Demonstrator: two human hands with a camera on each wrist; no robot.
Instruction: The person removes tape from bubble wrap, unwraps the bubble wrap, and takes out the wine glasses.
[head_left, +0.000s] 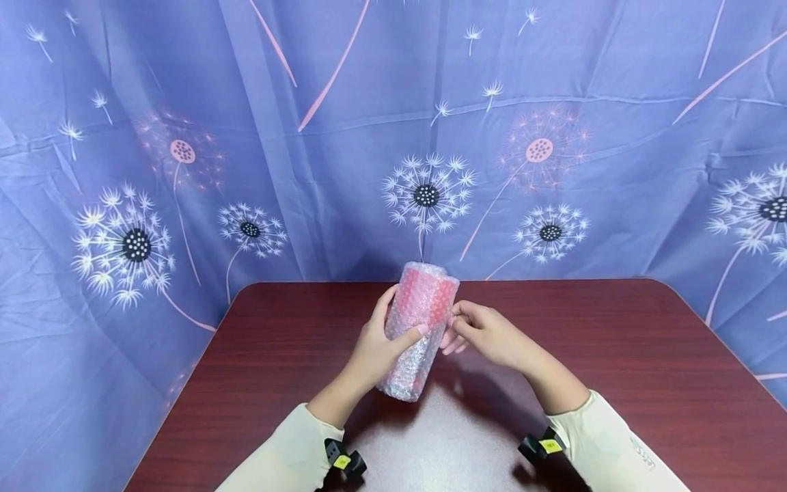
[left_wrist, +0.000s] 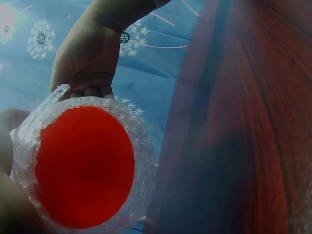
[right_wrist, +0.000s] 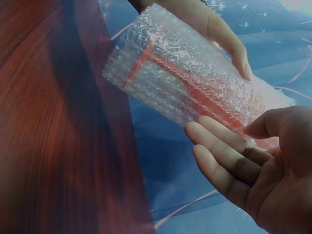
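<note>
Bubble wrap [head_left: 410, 359]; left fingers [head_left: 384, 302] around it

Creased periwinkle cloth [head_left: 344, 184], printed with white and pink dandelions [head_left: 426, 195], hangs behind the red-brown, wood-grained table [head_left: 277, 342]; I catch a pale glare [head_left: 451, 444] across its near middle.

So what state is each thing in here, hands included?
Red object: tilted, held above the table, one end uncovered.
Bubble wrap: wound around the red object's sides.
Left hand: gripping the bubble wrap.
Right hand: at the bubble wrap's side; whether pinching, unclear.
Patterned cloth: hanging, creased.
Table: partly shadowed.
</note>
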